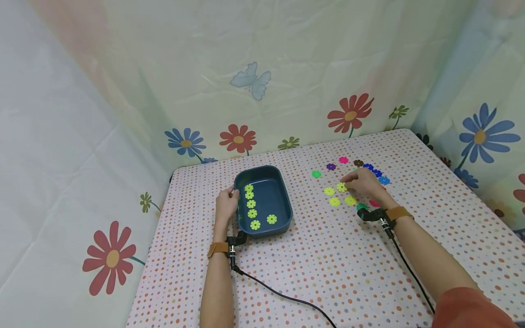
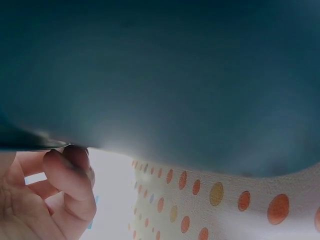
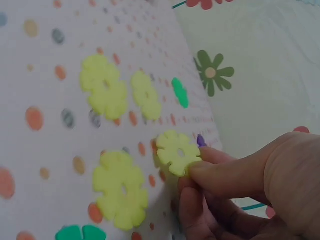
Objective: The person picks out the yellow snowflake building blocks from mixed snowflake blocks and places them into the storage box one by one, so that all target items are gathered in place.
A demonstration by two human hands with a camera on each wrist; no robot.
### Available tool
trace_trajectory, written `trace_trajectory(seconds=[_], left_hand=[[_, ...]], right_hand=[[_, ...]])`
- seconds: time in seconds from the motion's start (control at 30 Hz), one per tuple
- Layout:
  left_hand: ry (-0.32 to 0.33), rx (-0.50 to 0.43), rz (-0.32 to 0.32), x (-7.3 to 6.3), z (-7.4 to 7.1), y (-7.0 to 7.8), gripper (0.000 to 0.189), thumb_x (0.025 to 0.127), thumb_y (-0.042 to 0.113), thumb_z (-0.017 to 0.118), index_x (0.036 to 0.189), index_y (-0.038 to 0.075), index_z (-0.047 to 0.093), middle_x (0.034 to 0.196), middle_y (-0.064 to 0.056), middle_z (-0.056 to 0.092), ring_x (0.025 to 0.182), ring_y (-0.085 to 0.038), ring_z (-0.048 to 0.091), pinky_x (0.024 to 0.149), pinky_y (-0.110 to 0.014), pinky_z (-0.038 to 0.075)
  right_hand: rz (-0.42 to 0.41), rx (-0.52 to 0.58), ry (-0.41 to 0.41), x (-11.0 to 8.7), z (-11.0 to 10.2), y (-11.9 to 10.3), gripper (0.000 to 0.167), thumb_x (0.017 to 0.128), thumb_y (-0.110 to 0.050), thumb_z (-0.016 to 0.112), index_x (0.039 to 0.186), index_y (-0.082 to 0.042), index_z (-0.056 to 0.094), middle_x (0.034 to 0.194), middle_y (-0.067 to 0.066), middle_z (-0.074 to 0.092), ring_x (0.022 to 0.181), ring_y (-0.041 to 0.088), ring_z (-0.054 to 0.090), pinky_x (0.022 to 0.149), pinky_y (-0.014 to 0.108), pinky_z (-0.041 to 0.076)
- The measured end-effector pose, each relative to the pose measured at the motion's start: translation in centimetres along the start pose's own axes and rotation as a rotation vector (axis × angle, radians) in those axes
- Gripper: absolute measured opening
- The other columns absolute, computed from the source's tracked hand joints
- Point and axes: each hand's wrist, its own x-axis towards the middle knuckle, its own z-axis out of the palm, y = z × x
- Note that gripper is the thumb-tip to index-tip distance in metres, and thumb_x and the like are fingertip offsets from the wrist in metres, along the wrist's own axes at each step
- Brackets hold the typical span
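My right hand [image 1: 366, 183] pinches a yellow flower-shaped plastic disc [image 3: 177, 151] by its edge, between thumb and fingers, just over the table. Three more yellow discs lie close by, among them one [image 1: 334, 201] nearer the tray. On the left, my left hand [image 1: 227, 206] grips the left rim of a dark blue rectangular tray [image 1: 268, 196]. Several yellow discs lie inside that tray, most in a column along its left side and a single disc [image 1: 271, 219] to the right. In the left wrist view the curled fingers [image 2: 72, 182] touch the tray's edge; its wall fills most of the picture.
Around my right hand lie discs of other colours: green [image 1: 316, 174], purple [image 1: 331, 166], pink [image 1: 343, 160], brown [image 1: 358, 162] and several blue ones [image 1: 384, 180]. A dotted cloth covers the table [image 1: 311, 264]. Black cables run from both wrist cameras. A flower-printed curtain [image 1: 287, 82] stands behind.
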Motion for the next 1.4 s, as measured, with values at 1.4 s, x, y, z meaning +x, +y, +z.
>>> trace_trajectory(seconds=[1.4], left_hand=[[-0.007,0.037,0.023,0.0,0.1,-0.5,0.046,0.106,0.024,0.053,0.146,0.002,0.052,0.088,-0.013,0.065,0.053,-0.015,0.043,0.051,-0.030,0.038]], right_hand=[[-0.071,0.404,-0.245,2.4,8.6,-15.0,0.023,0.095,-0.003,0.067,0.116,0.005,0.073,0.119,0.020,0.067,0.099,0.026,0.068,0.096,0.046,0.052]])
